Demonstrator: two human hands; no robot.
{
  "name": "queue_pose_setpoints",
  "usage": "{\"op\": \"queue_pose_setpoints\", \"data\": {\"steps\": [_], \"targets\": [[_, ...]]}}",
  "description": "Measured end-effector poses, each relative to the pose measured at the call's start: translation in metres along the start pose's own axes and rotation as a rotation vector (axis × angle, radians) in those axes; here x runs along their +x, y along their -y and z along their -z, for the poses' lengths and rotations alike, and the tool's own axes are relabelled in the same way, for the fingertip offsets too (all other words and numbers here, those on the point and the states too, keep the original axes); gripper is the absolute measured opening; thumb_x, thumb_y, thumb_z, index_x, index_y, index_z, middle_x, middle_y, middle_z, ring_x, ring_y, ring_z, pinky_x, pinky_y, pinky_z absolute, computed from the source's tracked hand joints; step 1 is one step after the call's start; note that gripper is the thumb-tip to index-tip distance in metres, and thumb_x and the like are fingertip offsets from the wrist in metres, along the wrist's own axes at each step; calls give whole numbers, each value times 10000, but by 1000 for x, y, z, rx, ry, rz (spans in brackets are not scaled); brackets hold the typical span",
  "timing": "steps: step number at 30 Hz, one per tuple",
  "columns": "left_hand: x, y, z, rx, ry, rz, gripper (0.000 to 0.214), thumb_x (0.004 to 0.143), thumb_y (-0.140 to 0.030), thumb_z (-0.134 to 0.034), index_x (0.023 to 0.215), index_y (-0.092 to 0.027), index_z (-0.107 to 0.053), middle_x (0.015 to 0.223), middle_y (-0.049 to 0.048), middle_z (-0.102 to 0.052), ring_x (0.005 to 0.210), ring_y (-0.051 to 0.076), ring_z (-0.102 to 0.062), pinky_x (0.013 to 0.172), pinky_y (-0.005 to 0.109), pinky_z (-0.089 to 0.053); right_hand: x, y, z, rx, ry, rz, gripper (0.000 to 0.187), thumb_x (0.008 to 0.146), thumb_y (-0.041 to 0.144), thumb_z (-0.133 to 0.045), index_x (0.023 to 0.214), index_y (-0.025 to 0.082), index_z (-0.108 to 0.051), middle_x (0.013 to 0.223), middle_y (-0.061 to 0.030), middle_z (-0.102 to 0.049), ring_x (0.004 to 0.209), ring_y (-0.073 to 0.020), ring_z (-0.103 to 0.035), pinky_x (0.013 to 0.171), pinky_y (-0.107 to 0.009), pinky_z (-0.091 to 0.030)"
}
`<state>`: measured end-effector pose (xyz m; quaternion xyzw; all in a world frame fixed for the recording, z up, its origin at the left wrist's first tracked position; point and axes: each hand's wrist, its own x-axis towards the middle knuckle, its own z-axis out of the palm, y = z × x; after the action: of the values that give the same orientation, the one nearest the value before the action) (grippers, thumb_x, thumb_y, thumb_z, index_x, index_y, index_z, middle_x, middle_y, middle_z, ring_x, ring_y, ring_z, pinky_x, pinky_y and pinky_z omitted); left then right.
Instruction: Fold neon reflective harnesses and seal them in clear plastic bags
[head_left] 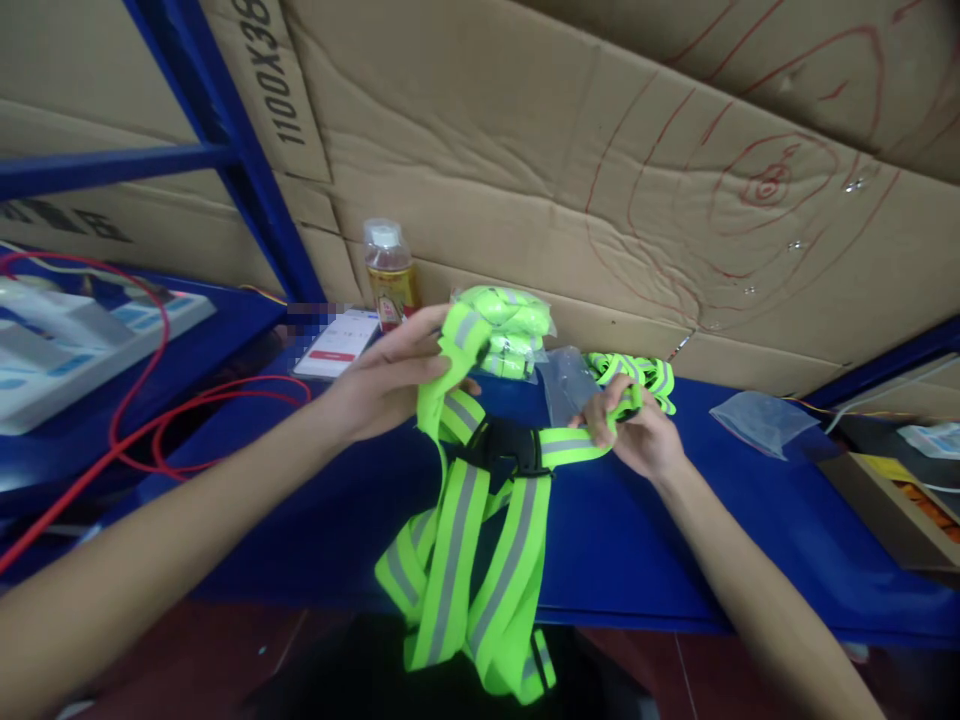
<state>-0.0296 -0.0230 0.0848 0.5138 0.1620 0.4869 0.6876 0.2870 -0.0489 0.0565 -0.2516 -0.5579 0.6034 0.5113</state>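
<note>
Between my hands hangs a neon-green reflective vest made of elastic straps with grey stripes. A black buckle joins its straps near the top, and the lower straps dangle past the table's front edge. My left hand is closed on a folded strap at the upper left, the thumb lying along it. My right hand pinches the strap right of the buckle, where a small black fitting shows by the fingers. Behind my hands are bagged green straps and a loose folded bundle of straps.
A bottle and a phone stand at the back left of the blue table. Plastic bags lie at the right, beside an open carton. A red cable and power strip are leftward. Cardboard walls the back.
</note>
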Motion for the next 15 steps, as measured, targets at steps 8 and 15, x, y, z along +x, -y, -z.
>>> {"op": "queue_pose_setpoints", "data": {"steps": [8,15], "targets": [[33,18,-16,138,92,74,574,737,-293,-917,1279,-228,-737,929,37,-778,625,200,-720,606,311,-584,56,-9,-17,81,-220,34,252,684,270,-683,926,234,-624,548,60,-616,422,-133,-514,408,-241,-437],[32,34,20,312,7,-28,535,762,-293,-915,1281,-245,-791,1211,94,-805,1082,289,-758,901,339,-605,54,-25,-4,-6,-141,-46,256,709,269,-685,948,205,-620,578,35,-664,381,-136,-523,364,-251,-444]]}}
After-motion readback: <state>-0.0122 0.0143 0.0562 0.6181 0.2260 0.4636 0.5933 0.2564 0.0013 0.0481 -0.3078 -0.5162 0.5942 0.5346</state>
